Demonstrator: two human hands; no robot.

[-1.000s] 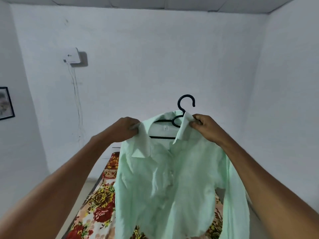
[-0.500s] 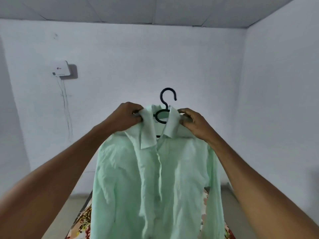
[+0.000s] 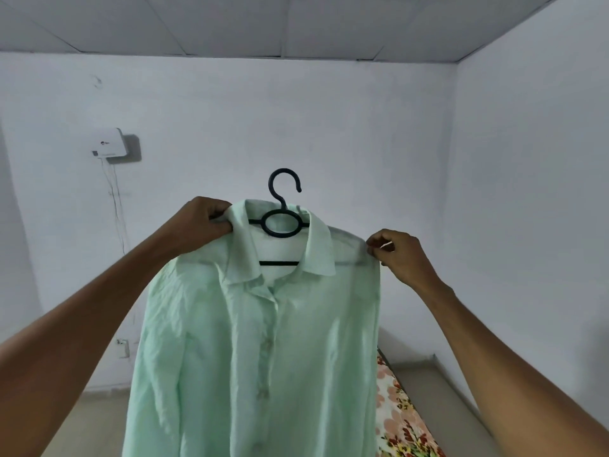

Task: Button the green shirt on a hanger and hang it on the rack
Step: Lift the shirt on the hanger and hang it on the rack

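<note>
A pale green shirt (image 3: 263, 341) hangs on a black plastic hanger (image 3: 284, 206), held up in front of me at chest height. Its front placket looks closed from below the collar downward, with buttons showing along it. My left hand (image 3: 201, 225) grips the shirt's left shoulder and collar edge, bearing the hanger. My right hand (image 3: 400, 255) pinches the fabric at the right shoulder tip. The hanger's hook points up, free in the air. No rack is in view.
White walls stand ahead and to the right. A white box (image 3: 110, 143) with cables is mounted on the wall at left. A floral-patterned bed cover (image 3: 400, 420) shows at lower right behind the shirt.
My right hand slid from the collar out to the right shoulder tip. The view turned, so the shirt hangs flatter and the bed now sits lower right.
</note>
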